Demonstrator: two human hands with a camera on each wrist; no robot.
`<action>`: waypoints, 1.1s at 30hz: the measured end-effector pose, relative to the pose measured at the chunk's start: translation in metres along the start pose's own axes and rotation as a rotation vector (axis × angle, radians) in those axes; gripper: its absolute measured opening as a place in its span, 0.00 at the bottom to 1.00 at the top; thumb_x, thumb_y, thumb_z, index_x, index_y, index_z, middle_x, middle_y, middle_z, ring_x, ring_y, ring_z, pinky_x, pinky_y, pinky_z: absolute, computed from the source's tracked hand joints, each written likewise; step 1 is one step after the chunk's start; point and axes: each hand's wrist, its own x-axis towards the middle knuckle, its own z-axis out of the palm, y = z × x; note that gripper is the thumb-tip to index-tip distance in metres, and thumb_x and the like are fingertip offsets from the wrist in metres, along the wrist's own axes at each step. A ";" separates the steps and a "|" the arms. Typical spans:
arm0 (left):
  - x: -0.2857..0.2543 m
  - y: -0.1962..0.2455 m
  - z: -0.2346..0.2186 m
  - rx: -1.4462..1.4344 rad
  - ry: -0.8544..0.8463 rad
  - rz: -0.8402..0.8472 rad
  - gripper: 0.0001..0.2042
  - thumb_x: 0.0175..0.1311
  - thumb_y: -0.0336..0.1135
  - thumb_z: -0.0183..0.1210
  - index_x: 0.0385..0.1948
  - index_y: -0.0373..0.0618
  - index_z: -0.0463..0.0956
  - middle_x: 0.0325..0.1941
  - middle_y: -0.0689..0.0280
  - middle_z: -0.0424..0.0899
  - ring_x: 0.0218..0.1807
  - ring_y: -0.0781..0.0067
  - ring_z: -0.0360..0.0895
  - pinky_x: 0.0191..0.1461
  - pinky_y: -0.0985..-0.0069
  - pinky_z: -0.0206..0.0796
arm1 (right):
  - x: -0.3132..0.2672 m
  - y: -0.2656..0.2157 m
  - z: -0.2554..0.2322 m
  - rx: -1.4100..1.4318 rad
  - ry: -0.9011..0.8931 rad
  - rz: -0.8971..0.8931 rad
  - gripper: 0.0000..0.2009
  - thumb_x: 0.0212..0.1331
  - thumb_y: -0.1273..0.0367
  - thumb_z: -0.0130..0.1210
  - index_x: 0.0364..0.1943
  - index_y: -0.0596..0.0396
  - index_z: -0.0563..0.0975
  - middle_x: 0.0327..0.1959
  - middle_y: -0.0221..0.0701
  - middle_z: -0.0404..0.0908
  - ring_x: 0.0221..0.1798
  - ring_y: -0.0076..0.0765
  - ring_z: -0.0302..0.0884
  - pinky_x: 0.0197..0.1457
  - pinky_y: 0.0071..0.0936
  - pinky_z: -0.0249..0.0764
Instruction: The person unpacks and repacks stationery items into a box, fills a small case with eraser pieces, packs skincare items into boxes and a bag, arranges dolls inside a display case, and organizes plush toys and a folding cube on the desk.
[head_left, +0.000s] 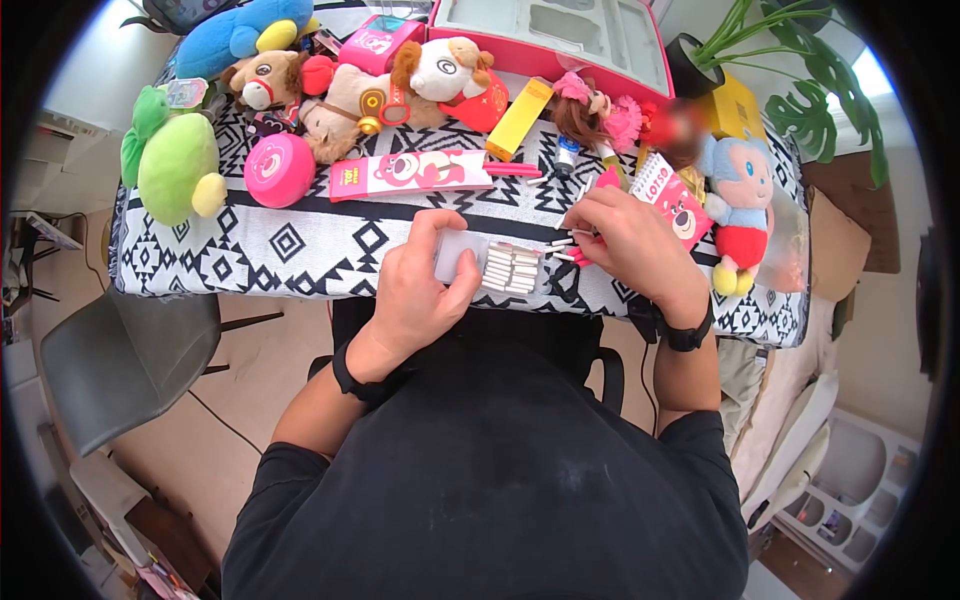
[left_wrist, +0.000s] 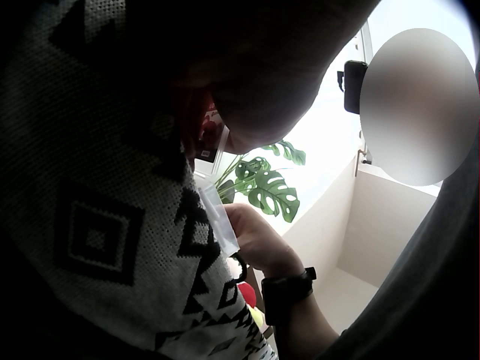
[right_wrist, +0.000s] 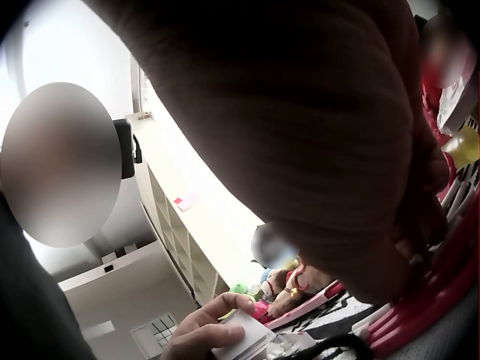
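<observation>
My left hand [head_left: 415, 290] grips a small clear plastic case by its lid [head_left: 455, 255], thumb and index finger along the lid's sides. In the case's other half, short white sticks [head_left: 512, 268] lie in rows. To the right, my right hand [head_left: 635, 235] pinches a thin white stick [head_left: 574, 231] between thumb and fingertips. Below those fingertips, pink sticks with white ends [head_left: 566, 252] lie on the cloth. In the right wrist view, the pink sticks [right_wrist: 427, 315] pass under the dark, close hand, and the left hand [right_wrist: 206, 330] holds the case's lid [right_wrist: 244, 334].
A patterned cloth [head_left: 285, 242] covers the table. Behind the hands stand a long pink bear packet [head_left: 410, 174], a yellow box [head_left: 520, 118], a pink round case [head_left: 279, 171] and several plush toys. A spiral notepad [head_left: 672, 200] and blue-haired doll [head_left: 742, 185] are at right.
</observation>
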 end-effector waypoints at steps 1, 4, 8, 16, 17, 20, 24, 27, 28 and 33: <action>0.000 0.001 -0.001 0.012 -0.016 -0.004 0.16 0.72 0.26 0.68 0.58 0.38 0.76 0.29 0.54 0.86 0.26 0.48 0.89 0.32 0.57 0.79 | 0.000 0.001 0.001 0.000 0.000 0.000 0.10 0.62 0.76 0.71 0.47 0.56 0.86 0.44 0.36 0.87 0.49 0.48 0.90 0.51 0.44 0.87; 0.000 0.000 -0.001 0.021 -0.013 0.008 0.17 0.71 0.26 0.68 0.58 0.38 0.76 0.29 0.54 0.86 0.25 0.49 0.89 0.31 0.57 0.78 | 0.001 0.003 0.003 0.030 -0.009 0.011 0.11 0.62 0.77 0.71 0.47 0.56 0.86 0.44 0.37 0.87 0.49 0.48 0.90 0.51 0.44 0.87; 0.000 0.000 0.000 0.022 -0.006 0.007 0.17 0.71 0.26 0.68 0.58 0.38 0.76 0.29 0.54 0.85 0.25 0.48 0.89 0.31 0.57 0.78 | 0.001 -0.002 0.003 0.083 0.034 0.039 0.09 0.61 0.75 0.71 0.44 0.56 0.85 0.43 0.37 0.86 0.50 0.52 0.88 0.53 0.46 0.86; 0.000 -0.001 0.000 0.021 -0.010 0.015 0.17 0.71 0.26 0.68 0.58 0.38 0.77 0.32 0.53 0.88 0.27 0.48 0.90 0.33 0.57 0.80 | 0.002 -0.055 0.012 0.163 0.123 -0.104 0.11 0.60 0.76 0.74 0.45 0.56 0.86 0.43 0.35 0.85 0.47 0.48 0.87 0.49 0.42 0.86; 0.000 -0.001 0.000 0.022 -0.009 0.015 0.17 0.71 0.26 0.68 0.58 0.38 0.77 0.32 0.53 0.88 0.27 0.48 0.90 0.33 0.57 0.80 | 0.001 -0.058 0.014 0.163 0.124 -0.105 0.11 0.60 0.76 0.74 0.45 0.56 0.86 0.43 0.35 0.85 0.47 0.48 0.87 0.49 0.42 0.86; -0.001 0.000 -0.001 0.006 -0.023 -0.027 0.17 0.71 0.26 0.68 0.58 0.38 0.77 0.32 0.53 0.88 0.27 0.48 0.90 0.33 0.57 0.81 | 0.001 -0.063 0.019 0.115 0.094 -0.098 0.10 0.61 0.76 0.74 0.45 0.56 0.86 0.44 0.34 0.85 0.48 0.48 0.87 0.50 0.43 0.86; -0.001 -0.002 0.000 -0.001 -0.018 -0.012 0.17 0.71 0.26 0.68 0.58 0.38 0.77 0.32 0.53 0.88 0.27 0.47 0.90 0.33 0.57 0.81 | 0.000 -0.065 0.019 0.073 0.105 -0.087 0.10 0.62 0.75 0.75 0.46 0.56 0.86 0.45 0.35 0.86 0.50 0.47 0.88 0.51 0.43 0.86; -0.001 -0.002 0.000 0.003 -0.019 -0.011 0.17 0.71 0.26 0.68 0.58 0.38 0.77 0.32 0.53 0.88 0.28 0.48 0.90 0.33 0.57 0.81 | 0.001 -0.066 0.017 0.082 0.160 -0.058 0.11 0.62 0.75 0.75 0.46 0.57 0.87 0.45 0.35 0.87 0.50 0.47 0.88 0.51 0.43 0.86; -0.001 -0.003 0.000 0.007 -0.019 -0.010 0.17 0.71 0.26 0.68 0.58 0.38 0.77 0.32 0.54 0.88 0.28 0.48 0.91 0.33 0.57 0.81 | 0.001 -0.066 0.016 0.093 0.202 -0.034 0.11 0.62 0.76 0.76 0.46 0.57 0.87 0.45 0.35 0.87 0.50 0.48 0.89 0.51 0.43 0.86; -0.001 -0.003 0.002 0.003 -0.005 0.007 0.16 0.72 0.27 0.68 0.58 0.39 0.76 0.30 0.58 0.85 0.26 0.60 0.85 0.32 0.63 0.76 | 0.002 -0.065 0.023 0.107 0.234 -0.033 0.10 0.62 0.74 0.76 0.45 0.56 0.87 0.44 0.35 0.87 0.49 0.47 0.88 0.51 0.43 0.85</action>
